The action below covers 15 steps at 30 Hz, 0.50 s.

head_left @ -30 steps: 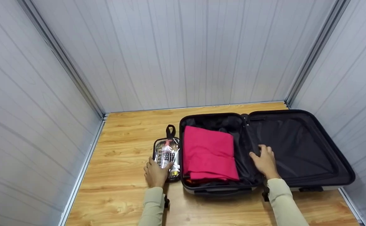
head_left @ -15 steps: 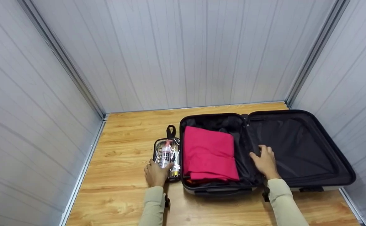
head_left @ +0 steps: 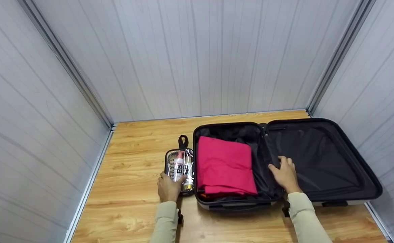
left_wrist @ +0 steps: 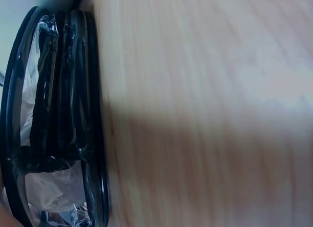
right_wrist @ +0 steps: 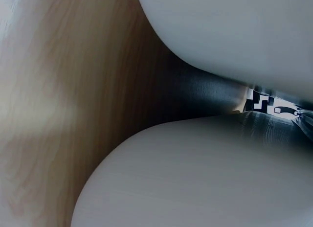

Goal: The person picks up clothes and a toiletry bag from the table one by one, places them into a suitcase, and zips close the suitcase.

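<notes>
A clear toiletry bag (head_left: 179, 165) with black trim and a wrist loop lies on the floor, tight against the suitcase's left side. Bottles show through its top, one with a pink pump. My left hand (head_left: 169, 189) grips its near end, thumb over the top and fingers along the left edge. The left wrist view shows the end of the toiletry bag (left_wrist: 63, 95) close up. An open black-lined suitcase (head_left: 321, 155) lies flat, with a folded pink cloth (head_left: 227, 165) in its left half. My right hand (head_left: 286, 173) rests on the suitcase's middle, fingers relaxed.
Wooden floor (head_left: 132, 175) extends to the left and in front of the suitcase. Pale panelled walls (head_left: 197, 60) stand at the back and both sides. The right wrist view shows the suitcase's two pale shells (right_wrist: 195, 173) above the floor.
My left hand has shifted very slightly to the right on the toiletry bag, and the bottles and glare inside look a little different. My right hand and the suitcase stay put.
</notes>
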Motion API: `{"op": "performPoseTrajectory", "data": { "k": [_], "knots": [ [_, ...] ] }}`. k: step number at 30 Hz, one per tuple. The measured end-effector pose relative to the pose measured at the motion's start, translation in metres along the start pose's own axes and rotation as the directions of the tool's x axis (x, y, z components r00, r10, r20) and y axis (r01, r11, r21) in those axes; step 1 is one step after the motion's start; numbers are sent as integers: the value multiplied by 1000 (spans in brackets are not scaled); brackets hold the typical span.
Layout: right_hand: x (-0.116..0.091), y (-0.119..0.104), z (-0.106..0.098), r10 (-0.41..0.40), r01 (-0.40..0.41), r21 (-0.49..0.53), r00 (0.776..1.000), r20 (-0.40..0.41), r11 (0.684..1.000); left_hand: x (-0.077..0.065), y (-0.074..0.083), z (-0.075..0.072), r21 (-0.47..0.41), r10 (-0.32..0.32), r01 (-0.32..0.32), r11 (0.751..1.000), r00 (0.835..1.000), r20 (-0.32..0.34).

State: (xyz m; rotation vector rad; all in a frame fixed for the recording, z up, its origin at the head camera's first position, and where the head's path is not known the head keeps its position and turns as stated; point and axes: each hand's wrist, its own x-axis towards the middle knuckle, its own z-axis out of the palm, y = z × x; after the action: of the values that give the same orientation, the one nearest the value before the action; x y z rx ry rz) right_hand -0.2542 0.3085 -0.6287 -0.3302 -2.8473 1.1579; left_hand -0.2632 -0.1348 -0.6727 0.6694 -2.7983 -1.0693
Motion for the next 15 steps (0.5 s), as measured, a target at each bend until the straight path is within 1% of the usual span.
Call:
{"op": "performPoseTrajectory", "data": {
  "k": [11,15],
  "knots": [
    [0,-1,0,0,0,-4,1000,-3,1000,0,-2,2,-24,11,-11,1000,1000,-2],
    [0,-1,1,-7,7,0,1000,-10,1000,0,-2,2,-32,7,-7,999,1000,2]
  ]
}}
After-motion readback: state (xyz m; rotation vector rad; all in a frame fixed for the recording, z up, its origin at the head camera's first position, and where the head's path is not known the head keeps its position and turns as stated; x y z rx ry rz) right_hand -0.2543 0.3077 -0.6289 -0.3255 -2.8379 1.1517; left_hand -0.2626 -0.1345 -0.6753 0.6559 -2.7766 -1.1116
